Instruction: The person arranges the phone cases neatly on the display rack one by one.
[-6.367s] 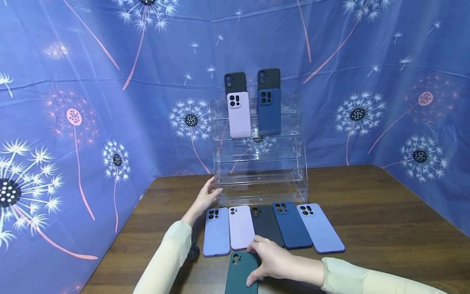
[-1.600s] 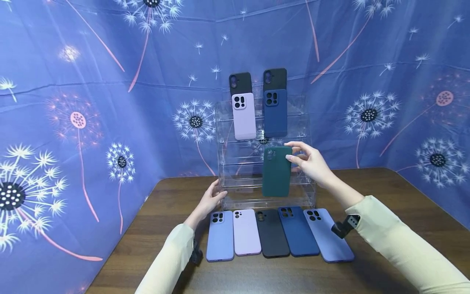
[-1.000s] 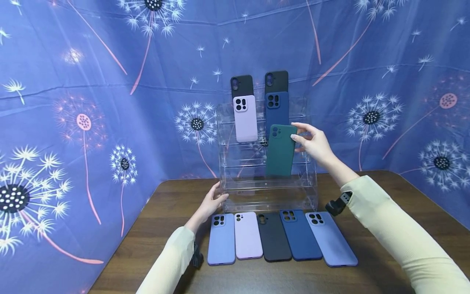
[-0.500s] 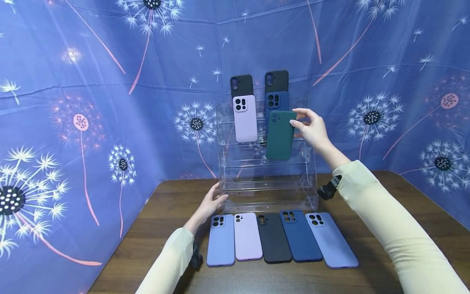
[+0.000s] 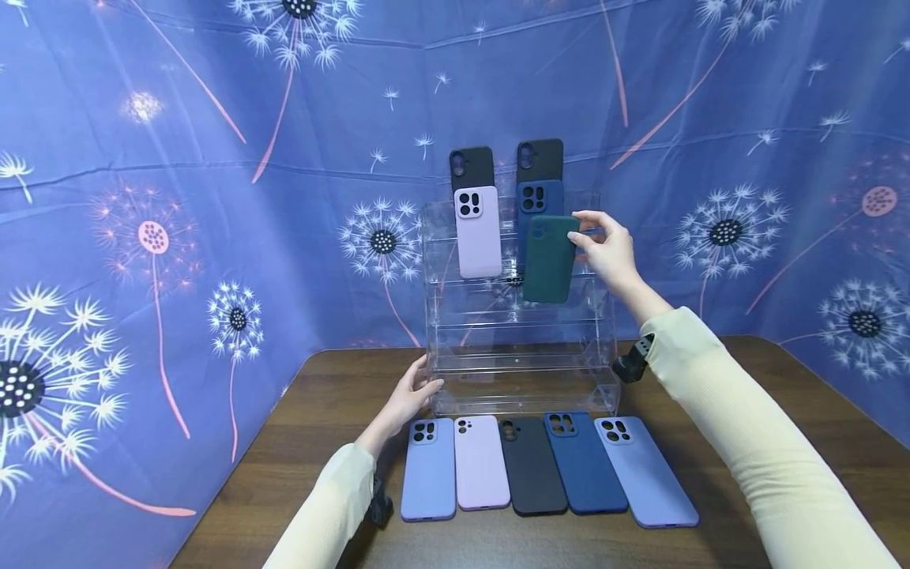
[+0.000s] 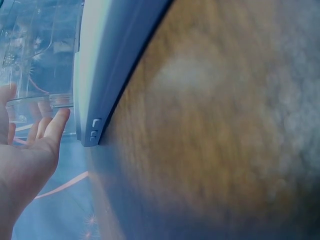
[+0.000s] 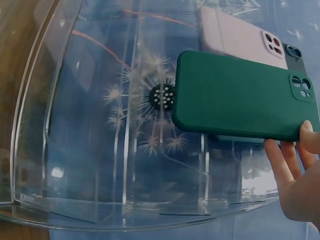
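Note:
My right hand (image 5: 610, 251) pinches a dark green phone case (image 5: 547, 267) by its upper right edge, thumb in front and fingers behind. The case stands upright before the clear stepped display rack (image 5: 519, 363) and overlaps the lower part of a dark blue phone case (image 5: 539, 197) on it. In the right wrist view the green case (image 7: 230, 97) shows its camera cutout near the fingertips. My left hand (image 5: 404, 401) holds the rack's lower left side, thumb at the front; the left wrist view shows its fingers (image 6: 56, 125) at the clear plastic.
A lilac case (image 5: 478, 237) and two black cases (image 5: 472, 166) also stand in the rack's upper tiers. In front of the rack, several cases lie in a row on the wooden table (image 5: 284, 474), including a light blue one (image 5: 428, 478). A dandelion-print cloth (image 5: 284, 205) hangs behind.
My right hand has picked the green case off the table and raised it to the rack's upper middle; in the last half second it shifts slightly. The left hand stays at the rack.

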Motion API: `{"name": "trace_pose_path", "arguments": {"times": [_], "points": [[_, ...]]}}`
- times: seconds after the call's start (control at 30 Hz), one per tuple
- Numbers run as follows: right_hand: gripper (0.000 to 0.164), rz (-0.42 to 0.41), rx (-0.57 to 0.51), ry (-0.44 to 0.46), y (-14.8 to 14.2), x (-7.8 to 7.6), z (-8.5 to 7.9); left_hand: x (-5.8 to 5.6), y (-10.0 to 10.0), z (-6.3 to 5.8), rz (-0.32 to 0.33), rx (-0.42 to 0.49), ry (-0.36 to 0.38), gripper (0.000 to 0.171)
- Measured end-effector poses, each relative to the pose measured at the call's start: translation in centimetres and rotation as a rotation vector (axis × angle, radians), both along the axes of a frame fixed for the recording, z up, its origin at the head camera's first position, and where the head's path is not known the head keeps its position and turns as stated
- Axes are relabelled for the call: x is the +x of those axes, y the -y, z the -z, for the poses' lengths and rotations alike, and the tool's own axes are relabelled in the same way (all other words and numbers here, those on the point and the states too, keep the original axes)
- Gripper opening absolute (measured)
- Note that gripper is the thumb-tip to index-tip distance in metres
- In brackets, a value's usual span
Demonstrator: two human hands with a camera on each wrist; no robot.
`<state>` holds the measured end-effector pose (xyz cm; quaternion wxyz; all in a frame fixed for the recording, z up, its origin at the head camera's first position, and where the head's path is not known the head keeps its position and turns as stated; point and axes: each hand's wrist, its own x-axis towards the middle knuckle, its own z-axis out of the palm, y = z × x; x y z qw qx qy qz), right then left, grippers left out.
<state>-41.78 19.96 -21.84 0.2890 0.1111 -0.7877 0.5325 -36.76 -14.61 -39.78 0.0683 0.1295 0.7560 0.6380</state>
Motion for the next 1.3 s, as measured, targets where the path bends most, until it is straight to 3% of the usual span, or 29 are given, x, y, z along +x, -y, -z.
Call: {"name": "trace_pose_path", "arguments": {"times": [0.23, 0.47, 0.73, 1.03, 1.3], "points": [[0.036, 0.030, 0.038, -0.004, -0.4, -0.6, 1.0, -1.1, -0.1, 1.7, -0.020, 0.023, -0.014, 0.065], [0.036, 0.049, 0.046, 0.058, -0.5, -0.7, 2.0, -1.1, -0.3, 2.3, -0.019, 0.024, -0.030, 0.062], [0.036, 0.063, 0.010, 0.081, -0.4, -0.9, 2.4, -1.2, -0.4, 2.4, -0.026, 0.035, -0.009, 0.063], [0.036, 0.094, 0.071, 0.104, -0.4, -1.1, 3.0, -1.2, 0.2, 2.6, 0.031, 0.052, -0.114, 0.065], [0.035, 0.156, 0.221, 0.034, 0.1, -0.8, 3.1, -1.1, -0.1, 1.5, -0.012, 0.033, -0.010, 0.064]]}}
